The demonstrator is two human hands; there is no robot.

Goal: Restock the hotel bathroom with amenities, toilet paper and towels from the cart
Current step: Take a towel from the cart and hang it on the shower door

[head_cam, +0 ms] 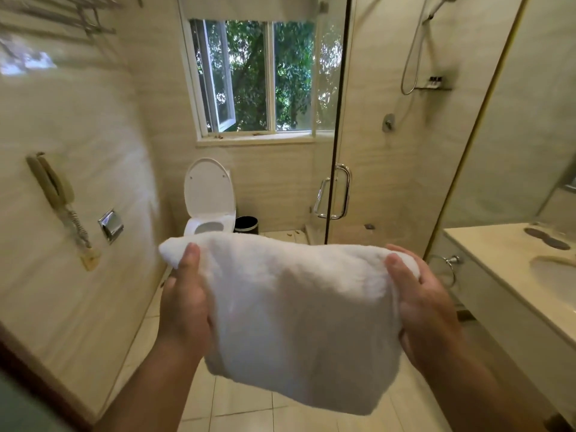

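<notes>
A folded white towel (293, 310) hangs in front of me at chest height, held by both hands. My left hand (184, 304) grips its left top corner, thumb on the front. My right hand (420, 310) grips the right top corner the same way. High on the left wall is a chrome towel rack (74, 17). A chrome toilet paper holder (111, 226) is set into the left wall, and no roll shows in it. A towel ring (448, 266) hangs on the vanity's side at the right.
A toilet (208, 201) with its lid up stands under the window (255, 79), a black bin (246, 225) beside it. A wall phone (53, 185) hangs at the left. The glass shower door (335, 191) is ahead on the right. The vanity counter (498, 254) with a sink runs along the right.
</notes>
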